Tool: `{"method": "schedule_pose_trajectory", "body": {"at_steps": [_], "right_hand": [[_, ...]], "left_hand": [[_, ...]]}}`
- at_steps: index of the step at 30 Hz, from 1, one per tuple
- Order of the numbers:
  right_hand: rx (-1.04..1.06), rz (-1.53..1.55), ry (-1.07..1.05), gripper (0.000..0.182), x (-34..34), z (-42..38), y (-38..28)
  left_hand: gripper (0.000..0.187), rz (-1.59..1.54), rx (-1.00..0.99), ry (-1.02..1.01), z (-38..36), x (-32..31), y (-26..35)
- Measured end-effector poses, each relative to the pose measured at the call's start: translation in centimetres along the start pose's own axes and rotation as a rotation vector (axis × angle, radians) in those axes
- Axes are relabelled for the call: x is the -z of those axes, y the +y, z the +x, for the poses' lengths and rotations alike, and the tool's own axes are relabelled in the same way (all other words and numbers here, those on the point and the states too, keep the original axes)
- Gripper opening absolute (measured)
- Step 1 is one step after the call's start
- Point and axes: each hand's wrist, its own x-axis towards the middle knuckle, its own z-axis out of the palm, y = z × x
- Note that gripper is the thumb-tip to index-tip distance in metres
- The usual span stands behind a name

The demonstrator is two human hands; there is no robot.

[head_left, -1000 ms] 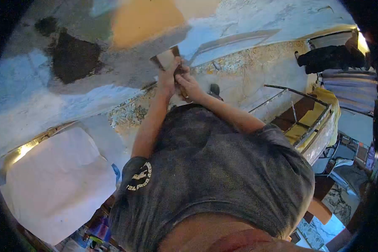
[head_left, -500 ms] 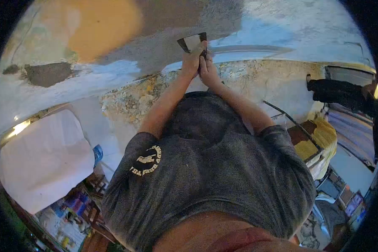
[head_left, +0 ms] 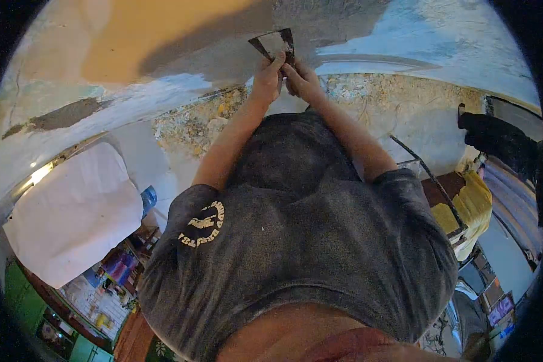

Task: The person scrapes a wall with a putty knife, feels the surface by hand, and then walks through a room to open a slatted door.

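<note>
My left hand [head_left: 268,79] is closed round the handle of a putty knife [head_left: 273,42], its thumb pressed along the base of the flared blade. Close beside it, the fingers of my right hand [head_left: 304,82] are wrapped at the same handle. The blade is pale in the middle with dark edges and points away from me, overlapping a wet grey plaster patch [head_left: 235,45] on the wall. Most of the handle is hidden in my hands. Below them, a strip of rough, crumbled wall [head_left: 190,130] shows past my forearms.
A large white sheet [head_left: 75,217] hangs at the left. To the right, a yellow cloth [head_left: 476,208] lies near a dark bar [head_left: 427,172], and another person in dark clothes [head_left: 501,140] is farther off. A darker patch [head_left: 66,114] marks the wall's left side.
My hands and the putty knife have moved slightly up and farther out along the wall. My wrists are a little wider apart, and the whole view has shifted.
</note>
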Motion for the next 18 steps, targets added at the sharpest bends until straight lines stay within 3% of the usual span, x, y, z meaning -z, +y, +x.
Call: {"method": "schedule_pose_trajectory", "body": {"at_steps": [2, 4, 8, 11, 14, 17, 18], "right_hand": [[-0.065, -0.02, -0.074, 0.042, 0.4, 1.4, 1.6], [0.278, -0.143, 0.035, 0.04, -0.4, 2.5, 4.5], [0.201, -0.422, 0.189, 0.04, -0.4, 0.6, 1.1], [0.418, -0.645, 0.195, 0.045, -0.1, 1.0, 3.0], [0.534, -0.51, 0.216, 0.049, -0.3, 1.2, 1.9], [0.491, -0.459, 0.26, 0.051, -0.6, 0.6, 0.8], [0.322, -0.443, 0.199, 0.051, -0.1, 1.2, 0.3]], "left_hand": [[0.02, -0.069, -0.101, -0.038, 0.1, -0.9, 0.0], [0.02, -0.051, -0.095, -0.013, 0.0, -1.2, 0.2], [0.018, -0.105, -0.1, -0.044, 0.9, 0.0, -0.7], [0.015, -0.027, -0.036, 0.065, 1.2, 0.7, -1.5], [0.013, -0.131, -0.082, -0.003, 1.1, 0.0, -0.9], [0.015, -0.184, -0.147, 0.009, 0.7, -0.3, -0.7], [0.015, -0.184, -0.152, 0.014, 1.5, 0.6, -1.6]]}}
